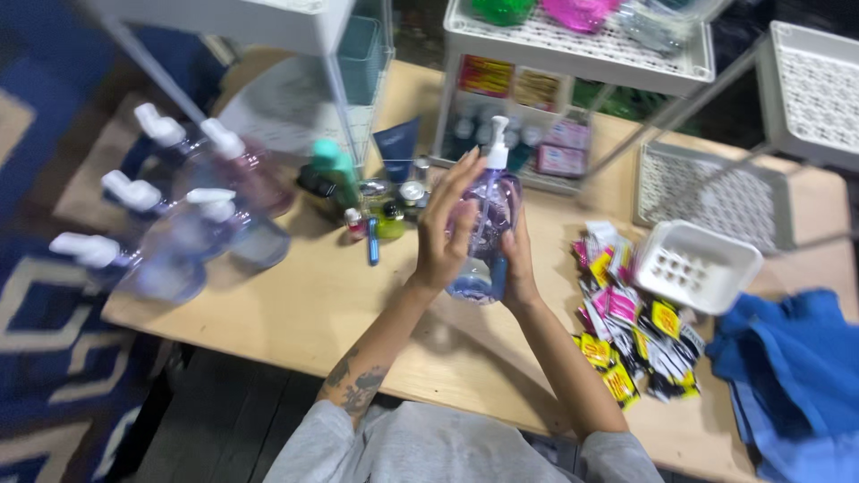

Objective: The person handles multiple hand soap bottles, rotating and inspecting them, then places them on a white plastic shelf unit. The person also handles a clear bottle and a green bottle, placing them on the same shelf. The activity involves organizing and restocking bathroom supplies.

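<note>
A clear purple pump bottle (490,224) with a white pump head stands upright on the wooden table (340,304), near its middle. My left hand (445,234) lies flat against the bottle's left side, fingers stretched upward. On the bottle's right side, my right hand (517,259) wraps around its lower part. The bottle is held between both hands.
Several more pump bottles (192,228) stand at the table's left end. Small jars and tubes (380,210) cluster behind the hands, below white wire racks (573,45). A pile of colourful sachets (631,322), a white soap dish (696,266) and a blue cloth (792,376) lie at right.
</note>
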